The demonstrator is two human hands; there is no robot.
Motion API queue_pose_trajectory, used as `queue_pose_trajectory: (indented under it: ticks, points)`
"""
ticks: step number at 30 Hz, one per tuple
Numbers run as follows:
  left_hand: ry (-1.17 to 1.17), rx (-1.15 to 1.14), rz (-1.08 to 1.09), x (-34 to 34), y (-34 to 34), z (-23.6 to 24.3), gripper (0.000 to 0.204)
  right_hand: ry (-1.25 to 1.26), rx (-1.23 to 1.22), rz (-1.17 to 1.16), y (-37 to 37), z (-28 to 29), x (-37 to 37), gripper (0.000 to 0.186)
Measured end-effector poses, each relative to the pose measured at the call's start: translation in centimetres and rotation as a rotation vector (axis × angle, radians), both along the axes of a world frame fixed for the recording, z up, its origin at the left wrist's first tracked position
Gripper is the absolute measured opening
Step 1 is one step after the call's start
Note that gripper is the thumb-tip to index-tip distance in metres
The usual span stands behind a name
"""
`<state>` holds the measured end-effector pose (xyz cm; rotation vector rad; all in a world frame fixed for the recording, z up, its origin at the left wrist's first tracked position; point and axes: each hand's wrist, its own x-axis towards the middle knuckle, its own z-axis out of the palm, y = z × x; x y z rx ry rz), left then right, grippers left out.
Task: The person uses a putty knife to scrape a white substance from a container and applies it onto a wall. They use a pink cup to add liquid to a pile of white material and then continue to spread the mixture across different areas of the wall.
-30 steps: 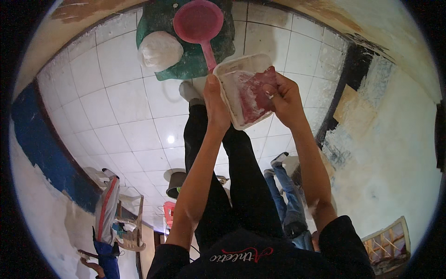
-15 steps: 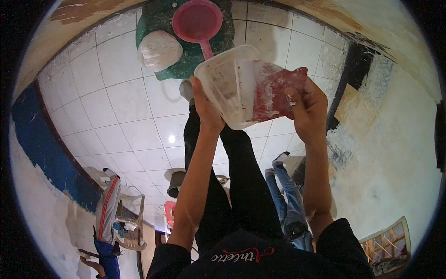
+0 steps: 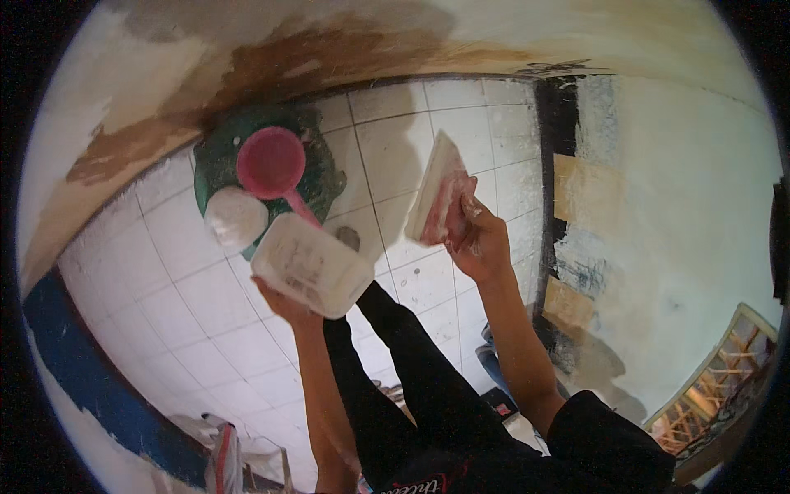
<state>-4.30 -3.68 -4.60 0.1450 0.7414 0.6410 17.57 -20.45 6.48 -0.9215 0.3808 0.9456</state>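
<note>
My left hand (image 3: 290, 308) is closed on a white rectangular plastic tub (image 3: 309, 267), gripping it by its side and underside. Smeared pale residue shows on the tub. Off to the right and apart from the tub, my right hand (image 3: 480, 244) pinches a red flat putty spreader (image 3: 448, 206) between thumb and fingers. Whitish putty coats the spreader's long edge and part of its face. Some white stains mark my right thumb.
On the tiled floor (image 3: 197, 300), a green sheet (image 3: 220, 148) bears a pink dipper (image 3: 271, 163) and a white bag-like bundle (image 3: 236, 218). A patched wall (image 3: 650, 247) stands at right, a brown-stained one (image 3: 329, 58) ahead. Another person's leg (image 3: 224, 457) shows lower left.
The spreader has left the tub and swung right, now carrying putty along its edge. My left hand lowered the tub leftward. The view has shifted toward the walls ahead and right.
</note>
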Motion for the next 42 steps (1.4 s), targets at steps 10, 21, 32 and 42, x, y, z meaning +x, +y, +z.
queue_pose_trajectory:
  ticks: [10,21,32,42]
  points:
    - [0.238,-0.002,-0.075,-4.4,-0.9,-0.4,0.071,-0.190,0.179,-0.387,-6.6,-6.0,19.9,0.034]
    - [0.338,-0.046,-0.108,-4.6,-1.4,1.1,0.072,-0.522,-0.245,-0.028,-12.7,6.4,45.1,0.031]
    - [0.396,0.021,-0.044,-3.9,1.1,4.1,0.074,-0.535,-0.307,-0.270,-4.4,24.3,36.2,0.032]
    - [0.389,0.080,0.016,-8.8,2.3,7.2,0.072,-0.588,-0.420,-0.034,-5.7,10.3,40.7,0.029]
